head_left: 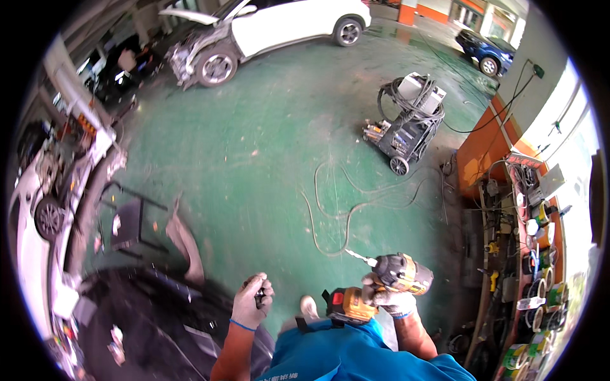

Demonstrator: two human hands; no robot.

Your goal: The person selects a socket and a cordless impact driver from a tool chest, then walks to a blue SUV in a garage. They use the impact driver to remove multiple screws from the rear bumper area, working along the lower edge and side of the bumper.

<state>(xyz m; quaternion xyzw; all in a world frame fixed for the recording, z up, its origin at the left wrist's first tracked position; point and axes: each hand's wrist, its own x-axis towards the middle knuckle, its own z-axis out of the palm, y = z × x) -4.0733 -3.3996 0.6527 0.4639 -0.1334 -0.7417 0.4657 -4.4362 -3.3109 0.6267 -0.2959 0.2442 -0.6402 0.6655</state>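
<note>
My right hand (390, 301), in a pale work glove, is wrapped round the handle of a black and yellow cordless drill (406, 274). The drill lies sideways before my body, its long silver bit (361, 257) pointing left and away. Its yellow battery (353, 305) is close to my waist. My left hand (249, 306), gloved too, is closed and raised at the left of my body. Something small and dark (259, 294) shows between its fingers, too small to name. Below that hand spreads a dark, glossy car panel (152, 324).
A wheeled machine with coiled cables (406, 124) stands ahead right, and a thin hose (348, 222) loops over the green floor. Shelves with tape rolls and tools (518, 254) line the right. A black stool (127, 223) and a loose trim piece (184, 241) lie left. A white car (286, 25) with its front stripped stands beyond.
</note>
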